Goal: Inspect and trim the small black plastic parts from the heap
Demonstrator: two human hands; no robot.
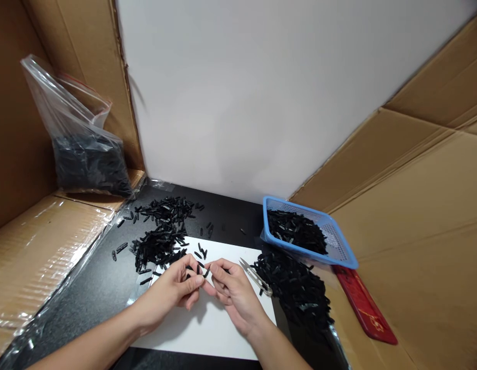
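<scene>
My left hand (179,283) is closed in a pinch on a small black strip-like piece (198,269) over the white board (196,329). Right beside it, my right hand (233,290) pinches another small black piece (206,273), thumb against forefinger. The fingertips of both hands nearly meet, and whether the two pieces are joined cannot be made out. A few loose black pieces (202,251) lie on the board just beyond my fingers. Thread snips (256,277) with pointed silver blades rest at the board's right edge, close to my right hand.
Heaps of black pieces lie at left (157,246) and right (296,288) of the board. A blue plastic basket (348,257) holds more. A zip bag (92,164) of black material leans at the left. A red flat case (365,306) lies at right. Cardboard walls (427,205) enclose the sides.
</scene>
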